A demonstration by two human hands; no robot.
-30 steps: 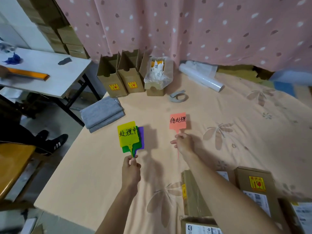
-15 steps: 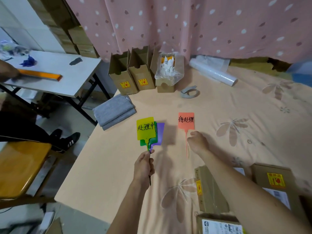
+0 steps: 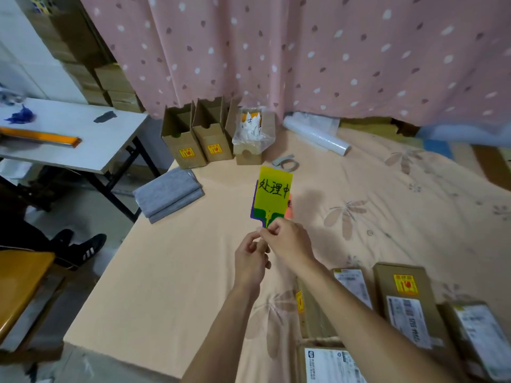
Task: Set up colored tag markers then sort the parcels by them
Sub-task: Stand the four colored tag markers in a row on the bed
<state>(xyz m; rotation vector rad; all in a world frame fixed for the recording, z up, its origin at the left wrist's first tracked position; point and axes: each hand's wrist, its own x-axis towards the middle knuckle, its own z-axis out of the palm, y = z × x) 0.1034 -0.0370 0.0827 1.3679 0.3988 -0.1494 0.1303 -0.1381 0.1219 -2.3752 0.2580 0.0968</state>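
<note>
Tags fan up from my two hands over the peach cloth [image 3: 171,272]: a yellow tag [image 3: 273,190] in front with black writing, a green tag [image 3: 272,214] showing only at its lower edge, and a purple tag [image 3: 253,211] peeking out at the left behind them, so three in the bunch. My left hand [image 3: 250,261] is closed around their stems from below, fingers curled tight. My right hand [image 3: 287,243] comes in from the right and pinches the same stems just above, thumb and forefinger pressed together at the neck of the yellow tag. The two hands touch each other there. A fourth marker, an orange tag [image 3: 289,208], shows as a sliver just right of the bunch, mostly hidden behind it; I cannot tell whether it lies flat on the cloth.

Near me, at lower right, I count five parcels [image 3: 406,302] lying on the cloth, brown cartons with white shipping labels, packed close together; two run off the frame edge.

At the far edge stand two open cartons [image 3: 199,134] side by side, each with a yellow sticker, and just right of them one small box [image 3: 249,156] with a clear bag of something white on top. A plastic film roll [image 3: 315,136] lies beyond, and one folded grey cloth [image 3: 170,193] sits at the left corner.
</note>
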